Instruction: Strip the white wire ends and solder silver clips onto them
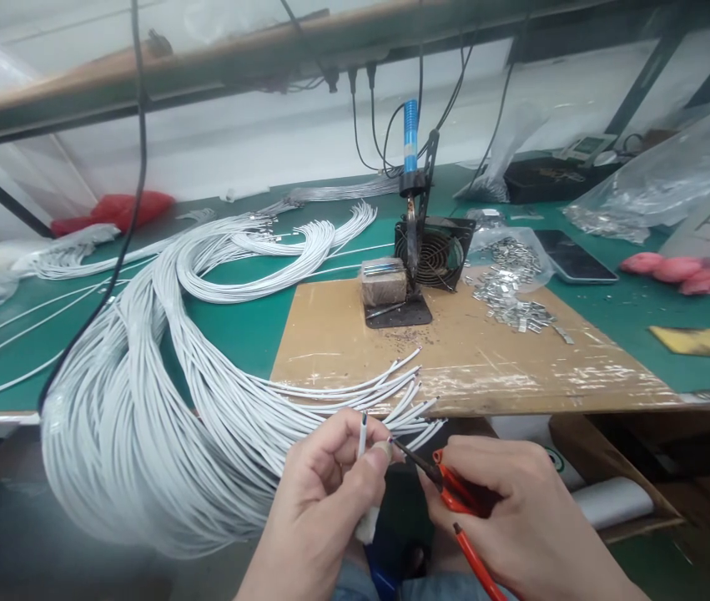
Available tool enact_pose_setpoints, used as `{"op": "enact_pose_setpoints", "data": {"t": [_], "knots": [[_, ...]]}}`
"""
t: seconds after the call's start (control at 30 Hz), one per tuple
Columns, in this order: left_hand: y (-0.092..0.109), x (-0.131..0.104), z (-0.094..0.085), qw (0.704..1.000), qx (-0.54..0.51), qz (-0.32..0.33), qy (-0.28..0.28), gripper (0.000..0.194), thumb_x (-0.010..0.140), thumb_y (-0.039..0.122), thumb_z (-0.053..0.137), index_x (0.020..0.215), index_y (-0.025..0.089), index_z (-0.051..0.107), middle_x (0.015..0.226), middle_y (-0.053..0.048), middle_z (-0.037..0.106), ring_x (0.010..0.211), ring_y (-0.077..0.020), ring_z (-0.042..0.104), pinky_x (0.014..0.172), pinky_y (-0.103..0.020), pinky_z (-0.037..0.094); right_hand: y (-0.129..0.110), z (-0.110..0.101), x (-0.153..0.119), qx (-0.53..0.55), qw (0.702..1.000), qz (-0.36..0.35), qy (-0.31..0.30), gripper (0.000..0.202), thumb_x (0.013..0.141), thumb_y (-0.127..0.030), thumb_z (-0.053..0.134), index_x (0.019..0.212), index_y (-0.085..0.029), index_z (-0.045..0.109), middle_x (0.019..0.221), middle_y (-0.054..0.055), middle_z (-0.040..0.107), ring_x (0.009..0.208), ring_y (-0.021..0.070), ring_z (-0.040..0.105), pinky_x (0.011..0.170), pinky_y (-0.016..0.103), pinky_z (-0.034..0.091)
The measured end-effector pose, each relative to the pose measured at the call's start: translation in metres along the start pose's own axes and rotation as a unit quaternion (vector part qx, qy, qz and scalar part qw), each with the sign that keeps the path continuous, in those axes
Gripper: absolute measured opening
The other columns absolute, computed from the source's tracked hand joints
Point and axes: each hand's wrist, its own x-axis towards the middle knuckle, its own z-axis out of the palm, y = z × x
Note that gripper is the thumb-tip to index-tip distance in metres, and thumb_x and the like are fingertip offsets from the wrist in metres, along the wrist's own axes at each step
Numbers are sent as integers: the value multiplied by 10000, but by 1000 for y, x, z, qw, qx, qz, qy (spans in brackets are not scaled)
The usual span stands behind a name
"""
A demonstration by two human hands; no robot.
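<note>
My left hand (323,492) pinches one thin white wire (362,432) upright between thumb and forefinger, its dark tip pointing up. My right hand (517,509) grips small cutters with red-orange handles (458,501), the dark jaws aimed at my left thumb tip. A big bundle of white wires (142,417) drapes from the green bench over its front edge, with loose ends fanned out on the brown board (517,359) just above my hands.
A blue-handled soldering iron (411,146) stands in a holder in front of a small black fan (435,255). Shiny metal terminals (511,292) lie scattered on the board's right. A phone (573,257), plastic bags and pink items (680,271) sit farther right.
</note>
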Motion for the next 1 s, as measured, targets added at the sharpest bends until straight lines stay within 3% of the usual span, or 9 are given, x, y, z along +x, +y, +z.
{"op": "enact_pose_setpoints", "data": {"t": [0.3,0.63,0.73,0.83,0.93,1.0], "knots": [[1,-1,4,1000,8,6,-1,349,845,485,809,863,171,657,618,65,444,560,-82,286,507,-187,254,3,5,-3,-81,992,-66,73,285,823,-116,608,640,-196,405,593,-44,462,523,81,423,520,220,297],[-2,0,7,1000,12,11,20,357,841,487,809,835,170,646,616,68,433,572,-88,266,513,-205,220,3,14,-6,-88,985,-84,125,278,823,-87,608,620,-190,448,597,-47,401,529,89,356,526,251,263],[-3,1,10,998,13,37,41,366,816,493,830,805,164,670,628,63,423,591,-93,264,537,-209,223,0,23,-6,-45,985,-54,158,277,830,-94,601,609,-184,460,599,-41,407,538,91,359,526,248,268],[-5,-2,7,996,26,62,58,361,805,502,837,784,163,713,631,53,432,598,-96,279,565,-221,234,10,23,-6,27,978,20,207,336,853,-158,607,565,-191,437,547,-39,392,488,93,348,475,245,264],[-7,-8,-3,997,33,24,64,401,807,558,815,787,168,722,591,65,377,562,-92,220,537,-234,179,32,9,-5,111,938,134,299,465,958,-217,526,531,-229,344,445,-39,364,403,110,367,413,242,297],[-8,-10,-8,997,20,-3,69,411,809,571,808,797,172,712,563,81,331,543,-88,180,520,-232,155,42,-2,-6,150,915,192,322,515,981,-281,558,517,-237,338,427,-37,368,399,120,385,412,250,314]]}}
